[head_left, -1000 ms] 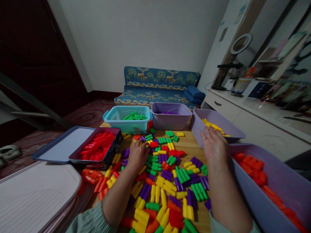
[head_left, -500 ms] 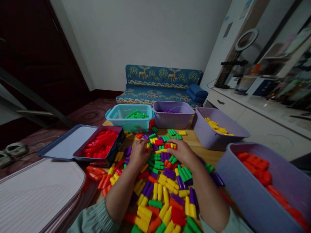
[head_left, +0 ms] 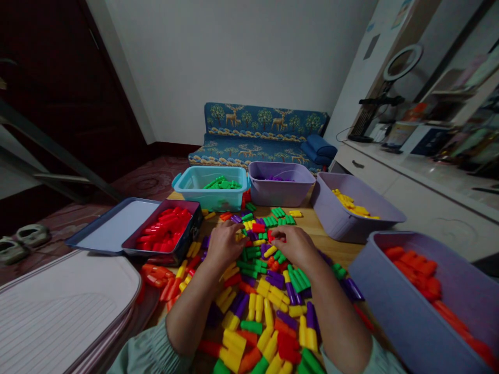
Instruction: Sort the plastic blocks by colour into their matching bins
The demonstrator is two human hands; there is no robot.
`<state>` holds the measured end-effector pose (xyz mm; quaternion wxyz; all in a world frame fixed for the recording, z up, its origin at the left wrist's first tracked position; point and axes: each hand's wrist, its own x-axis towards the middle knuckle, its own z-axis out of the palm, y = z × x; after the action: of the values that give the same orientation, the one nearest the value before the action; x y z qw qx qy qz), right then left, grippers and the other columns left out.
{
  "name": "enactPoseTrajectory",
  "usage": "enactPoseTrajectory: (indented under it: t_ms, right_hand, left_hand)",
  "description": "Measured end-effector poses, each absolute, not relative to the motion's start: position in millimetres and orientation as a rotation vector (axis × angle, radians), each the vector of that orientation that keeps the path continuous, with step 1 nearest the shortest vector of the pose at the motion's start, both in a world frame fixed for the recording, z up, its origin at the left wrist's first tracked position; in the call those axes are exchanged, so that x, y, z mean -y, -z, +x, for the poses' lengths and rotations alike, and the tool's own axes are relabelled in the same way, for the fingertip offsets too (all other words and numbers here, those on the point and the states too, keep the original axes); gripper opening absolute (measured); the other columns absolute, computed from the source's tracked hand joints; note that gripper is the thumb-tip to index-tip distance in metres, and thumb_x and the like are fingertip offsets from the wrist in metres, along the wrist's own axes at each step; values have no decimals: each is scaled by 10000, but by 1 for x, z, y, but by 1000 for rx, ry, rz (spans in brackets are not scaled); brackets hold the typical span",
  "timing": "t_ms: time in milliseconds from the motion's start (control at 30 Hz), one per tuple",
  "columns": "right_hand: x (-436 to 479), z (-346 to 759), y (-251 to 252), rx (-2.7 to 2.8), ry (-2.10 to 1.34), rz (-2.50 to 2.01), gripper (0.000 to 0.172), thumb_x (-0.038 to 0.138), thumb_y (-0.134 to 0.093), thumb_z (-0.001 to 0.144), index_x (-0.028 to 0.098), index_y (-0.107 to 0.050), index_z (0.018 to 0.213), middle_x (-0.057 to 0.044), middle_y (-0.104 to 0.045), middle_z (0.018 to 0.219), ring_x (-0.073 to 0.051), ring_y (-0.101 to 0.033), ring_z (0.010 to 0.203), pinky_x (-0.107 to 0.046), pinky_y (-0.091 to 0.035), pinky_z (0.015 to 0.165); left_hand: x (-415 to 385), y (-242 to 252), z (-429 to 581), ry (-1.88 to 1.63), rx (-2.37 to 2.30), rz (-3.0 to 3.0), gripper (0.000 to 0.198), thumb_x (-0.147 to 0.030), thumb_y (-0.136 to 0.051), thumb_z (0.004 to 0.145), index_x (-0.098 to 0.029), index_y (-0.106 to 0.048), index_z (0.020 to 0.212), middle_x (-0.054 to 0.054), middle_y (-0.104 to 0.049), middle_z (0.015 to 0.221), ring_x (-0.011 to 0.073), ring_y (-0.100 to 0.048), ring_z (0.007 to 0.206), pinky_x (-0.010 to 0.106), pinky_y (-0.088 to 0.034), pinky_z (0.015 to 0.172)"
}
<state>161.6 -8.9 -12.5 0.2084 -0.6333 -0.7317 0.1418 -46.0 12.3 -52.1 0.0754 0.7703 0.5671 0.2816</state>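
Bullet-shaped plastic building blocks in red, yellow, green, purple and orange cover the wooden table, some of them joined. My left hand bends over the far part of the pile, its fingers closed around a yellow building block. Across from it, my right hand has thumb and fingertips drawn together, with a red building block showing at the tips. Between the hands lie a tilted yellow block and several green blocks. My palms hide part of the pile.
A turquoise bin with green blocks and a purple bin stand at the back. Lilac bins with yellow and orange blocks line the right. A hinged box of red blocks lies left, behind a pale panel.
The view has shifted slightly. My right hand's fingertips have come closer together. A yellow block between the hands now lies tilted, nearer my right hand.
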Motion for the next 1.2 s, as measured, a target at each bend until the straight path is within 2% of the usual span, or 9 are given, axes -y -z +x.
enactPoseTrajectory:
  t_ms: [100,233,400,467,667,767,900,1067,1200]
  right_hand:
    - [17,165,-1,2157,-446,-1779,149,195,-663,684,253,-732,803,-14,-720,777,-187,-636,732,-263,-396,613]
    - [23,159,1,2248,-491,-1830,279,218,-721,614,277,-731,886,-8,-711,796,-207,-637,742,-273,-393,616]
    - [24,141,18,2346,-351,-1784,565,282,-711,673,236,-601,1225,-107,-625,1184,-264,-594,1053,-333,-427,845]
    - [24,136,21,2358,-316,-1807,616,278,-693,707,214,-536,1299,-136,-587,1234,-278,-570,1106,-362,-418,896]
    - [23,133,22,2320,-347,-1753,555,295,-684,741,229,-554,1277,-97,-597,1191,-249,-581,1086,-337,-427,896]
    - [26,132,14,2280,-342,-1744,475,319,-689,742,235,-610,1203,-82,-608,1153,-239,-595,1044,-326,-434,863]
    - [36,121,2,2399,-438,-1608,285,305,-676,747,237,-685,1023,-47,-668,1016,-221,-608,973,-312,-425,832]
    - [48,91,13,2641,-443,-1261,231,213,-604,757,202,-677,975,-56,-655,954,-206,-579,952,-291,-416,803]
    - [50,78,28,2717,-386,-1298,214,142,-541,729,163,-669,899,-85,-625,901,-213,-569,919,-300,-420,785]
  left_hand:
    - [-11,48,-52,-629,-1725,2363,405,-369,-696,702,-235,-687,1083,107,-686,1028,289,-609,971,364,-455,809]
    - [-14,52,-54,-534,-1617,2389,401,-245,-661,711,-205,-679,1110,122,-686,1044,278,-617,968,349,-462,824]
    - [-15,54,-50,-539,-1523,2380,429,-185,-571,744,-214,-655,1164,111,-669,1028,242,-628,936,332,-471,809]
    - [-15,53,-48,-534,-1500,2391,417,-193,-560,751,-229,-658,1155,104,-667,1012,234,-630,925,327,-469,802]
    - [-15,48,-47,-630,-1533,2268,411,-187,-438,824,-137,-631,1183,133,-696,1005,236,-643,910,331,-465,796]
    - [-16,39,-50,-722,-1520,2144,403,-240,-462,837,-105,-640,1172,133,-701,1030,233,-638,931,318,-457,821]
    - [-16,27,-58,-812,-1569,2012,384,-312,-488,840,-114,-686,1103,104,-718,872,212,-643,776,289,-461,718]
    - [-19,25,-66,-932,-1606,1943,362,-319,-492,842,-122,-709,1054,78,-704,724,190,-635,695,257,-453,665]
    - [-19,27,-67,-944,-1620,1945,353,-323,-497,842,-137,-714,1049,70,-703,712,186,-641,697,249,-455,666]
